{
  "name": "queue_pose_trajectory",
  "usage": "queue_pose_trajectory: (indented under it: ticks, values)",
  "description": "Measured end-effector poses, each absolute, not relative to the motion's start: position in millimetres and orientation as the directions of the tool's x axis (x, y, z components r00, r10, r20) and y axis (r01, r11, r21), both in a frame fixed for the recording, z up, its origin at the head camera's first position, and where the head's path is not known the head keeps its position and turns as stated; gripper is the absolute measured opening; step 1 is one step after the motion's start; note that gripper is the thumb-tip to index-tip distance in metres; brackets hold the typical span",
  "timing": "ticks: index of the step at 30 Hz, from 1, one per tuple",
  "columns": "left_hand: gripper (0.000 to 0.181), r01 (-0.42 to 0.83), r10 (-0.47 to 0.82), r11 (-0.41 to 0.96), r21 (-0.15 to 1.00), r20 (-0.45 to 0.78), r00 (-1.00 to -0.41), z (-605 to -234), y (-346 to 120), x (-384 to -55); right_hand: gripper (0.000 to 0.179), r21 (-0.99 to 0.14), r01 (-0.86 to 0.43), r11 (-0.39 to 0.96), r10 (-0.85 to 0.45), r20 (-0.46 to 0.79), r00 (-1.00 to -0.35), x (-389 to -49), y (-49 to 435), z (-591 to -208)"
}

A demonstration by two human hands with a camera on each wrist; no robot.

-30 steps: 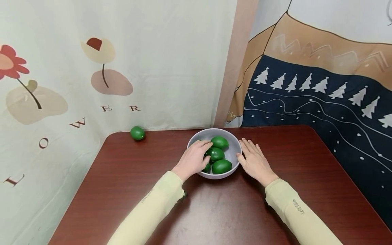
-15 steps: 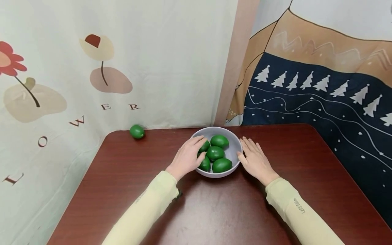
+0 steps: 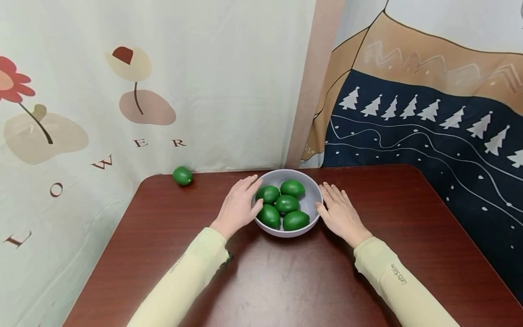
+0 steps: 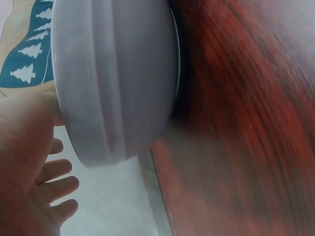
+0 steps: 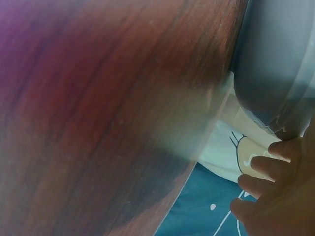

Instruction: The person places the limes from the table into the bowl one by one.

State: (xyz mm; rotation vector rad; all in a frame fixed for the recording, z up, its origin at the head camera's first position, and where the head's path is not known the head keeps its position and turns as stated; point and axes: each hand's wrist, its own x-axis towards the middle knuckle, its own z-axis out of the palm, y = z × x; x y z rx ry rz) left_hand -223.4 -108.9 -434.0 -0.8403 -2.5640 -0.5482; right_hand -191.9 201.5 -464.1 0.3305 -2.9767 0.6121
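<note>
A light purple-grey bowl (image 3: 309, 206) stands on the table with several green limes (image 3: 287, 204) in it. At its left rim is my left hand (image 3: 238, 205), fingers extended and holding nothing; the thumb overlaps the rim. In the left wrist view the bowl's outer wall (image 4: 115, 83) fills the upper middle, with the left fingers (image 4: 59, 189) apart from it. My right hand (image 3: 342, 217) rests against the bowl's right side with straight fingers. The right wrist view shows the right fingers (image 5: 268, 167) close under the bowl wall (image 5: 275, 64).
Another lime (image 3: 182, 175) lies alone at the table's far left corner. The dark red-brown wooden table (image 3: 282, 281) ends at the back against a printed white curtain (image 3: 229, 91) and a dark blue tree-patterned cloth (image 3: 408, 131).
My left hand has drawn back leftward from over the limes to the bowl's left rim, uncovering the limes on that side. The right hand stays against the bowl.
</note>
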Motion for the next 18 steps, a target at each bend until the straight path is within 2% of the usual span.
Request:
queue_pose_trajectory:
  ticks: [5, 18]
  values:
    - [0.053, 0.597, 0.427, 0.755, 0.272, 0.486, -0.762, -435, -119, -223, 0.064, -0.367, -0.232, 0.901, -0.195, 0.134, -0.972, -192, 201, -463]
    - [0.055, 0.537, 0.374, 0.801, 0.264, 0.48, -0.794, -439, -144, -226, 0.064, -0.331, -0.23, 0.915, -0.192, 0.143, -0.971, -190, 201, -461]
